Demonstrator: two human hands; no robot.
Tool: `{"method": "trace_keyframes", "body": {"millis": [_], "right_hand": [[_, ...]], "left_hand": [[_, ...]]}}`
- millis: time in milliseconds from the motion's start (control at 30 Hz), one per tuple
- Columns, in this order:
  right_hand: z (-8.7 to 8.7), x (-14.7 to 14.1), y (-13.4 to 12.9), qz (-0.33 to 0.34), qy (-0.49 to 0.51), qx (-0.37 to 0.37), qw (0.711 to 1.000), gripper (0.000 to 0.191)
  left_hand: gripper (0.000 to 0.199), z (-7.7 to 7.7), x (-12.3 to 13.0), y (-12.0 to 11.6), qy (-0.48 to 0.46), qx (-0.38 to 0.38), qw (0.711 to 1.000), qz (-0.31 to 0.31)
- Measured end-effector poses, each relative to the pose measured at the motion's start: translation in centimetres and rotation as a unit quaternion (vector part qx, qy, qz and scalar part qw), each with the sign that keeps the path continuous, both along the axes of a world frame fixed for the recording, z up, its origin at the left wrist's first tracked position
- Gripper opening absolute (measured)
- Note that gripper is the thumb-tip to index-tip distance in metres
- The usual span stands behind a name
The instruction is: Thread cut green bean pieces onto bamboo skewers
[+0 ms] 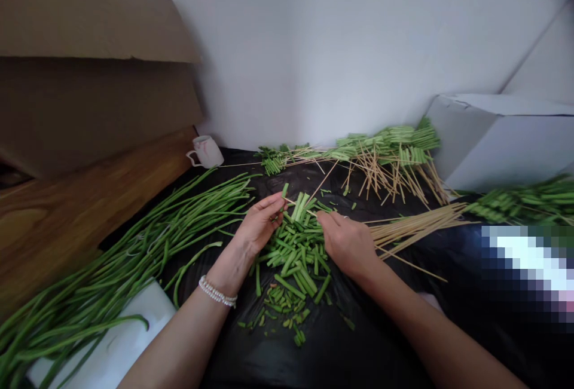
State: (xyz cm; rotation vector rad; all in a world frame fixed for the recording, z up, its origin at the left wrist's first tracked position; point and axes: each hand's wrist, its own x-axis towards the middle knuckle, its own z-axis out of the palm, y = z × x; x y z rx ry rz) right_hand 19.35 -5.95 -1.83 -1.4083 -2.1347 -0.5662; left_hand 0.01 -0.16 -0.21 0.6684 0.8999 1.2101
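My left hand (pixel 264 218), wearing a beaded bracelet, pinches a short cut green stalk piece (pixel 285 190) at the skewer's pointed end. My right hand (pixel 345 239) is closed on the bamboo skewer (pixel 313 214), with several cut green pieces (pixel 301 205) side by side along it. Under both hands lies a loose pile of cut stalk pieces (pixel 298 251), with smaller scraps (pixel 287 305) nearer me. To the left spreads a bundle of long green stalks (pixel 179 227) that look like garlic scapes. Bare bamboo skewers (pixel 412 224) lie right of my right hand.
Filled green skewers (pixel 390 141) are stacked along the wall, sticks toward me. A mug (pixel 207 152) stands at the back left, near a large cardboard box (pixel 98 102). A white box (pixel 502 138) is at right. Black sheeting (pixel 269 365) covers the work surface.
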Motion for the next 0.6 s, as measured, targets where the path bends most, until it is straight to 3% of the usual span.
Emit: {"method": "trace_keyframes", "body": {"millis": [600], "right_hand": [[-0.05, 0.05, 0.06, -0.002, 0.008, -0.003, 1.0, 0.024]], "left_hand": [[0.017, -0.14, -0.07, 0.37, -0.039, 0.003, 0.999, 0.004]]}}
